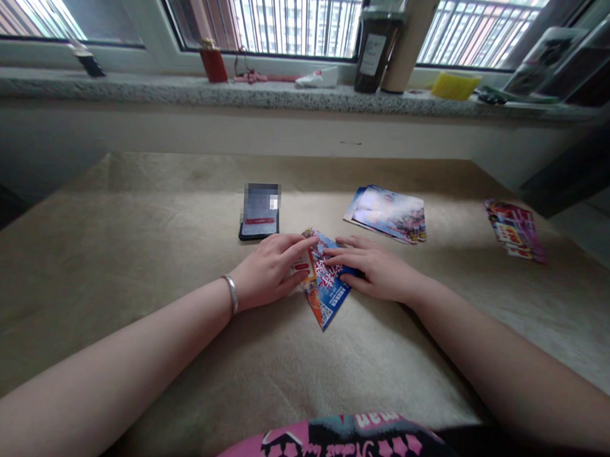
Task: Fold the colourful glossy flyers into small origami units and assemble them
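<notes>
A folded colourful leaflet (pixel 327 299), blue and red with print on it, lies on the beige table cover (pixel 134 249) right in front of me. My left hand (pixel 266 270) rests on its left part, fingers stretched out flat and pressing down. My right hand (pixel 378 268) lies on its right part, fingers flat and spread, fingertips nearly meeting those of the left. A silver bangle (pixel 230 294) circles my left wrist.
A phone (pixel 259 213) lies just beyond my left hand. A stack of leaflets (pixel 388 215) sits further right, another leaflet (pixel 515 230) near the right edge. The stone windowsill (pixel 140 88) holds a red item, a dark container (pixel 374 51), a yellow box and clutter.
</notes>
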### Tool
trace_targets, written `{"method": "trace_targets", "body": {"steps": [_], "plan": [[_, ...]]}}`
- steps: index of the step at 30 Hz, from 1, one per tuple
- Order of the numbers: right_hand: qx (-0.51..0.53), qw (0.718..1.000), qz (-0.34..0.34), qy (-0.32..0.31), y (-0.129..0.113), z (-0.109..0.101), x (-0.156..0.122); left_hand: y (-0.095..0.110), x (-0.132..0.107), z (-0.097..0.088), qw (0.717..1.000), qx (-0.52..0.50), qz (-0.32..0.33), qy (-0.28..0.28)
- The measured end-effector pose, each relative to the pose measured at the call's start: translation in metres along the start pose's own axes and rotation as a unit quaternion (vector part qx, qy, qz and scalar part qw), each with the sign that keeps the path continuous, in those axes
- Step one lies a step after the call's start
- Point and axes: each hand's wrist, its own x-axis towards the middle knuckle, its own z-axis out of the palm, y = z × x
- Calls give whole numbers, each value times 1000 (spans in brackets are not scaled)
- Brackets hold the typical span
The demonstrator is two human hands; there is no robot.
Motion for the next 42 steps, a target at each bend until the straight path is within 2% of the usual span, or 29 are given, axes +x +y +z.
{"method": "trace_targets", "body": {"steps": [5, 8, 17, 25, 33, 42], "plan": [[-16, 1000, 6, 15, 2, -3, -2, -2, -1, -5, 997, -33, 9, 71], [-20, 999, 8, 24, 4, -4, -5, -4, -2, -7, 996, -31, 23, 79], [-35, 999, 15, 22, 9, -3, -8, -10, -2, -13, 993, 83, 83, 15], [-62, 997, -11, 46, 9, -5, -8, -8, -3, -16, 983, 142, 115, -11], [-81, 996, 11, 39, 7, -11, -11, -5, -4, -15, 975, 196, 98, -35], [-60, 998, 23, 4, 2, -21, -14, -4, -3, -21, 963, 234, 121, -59]]}}
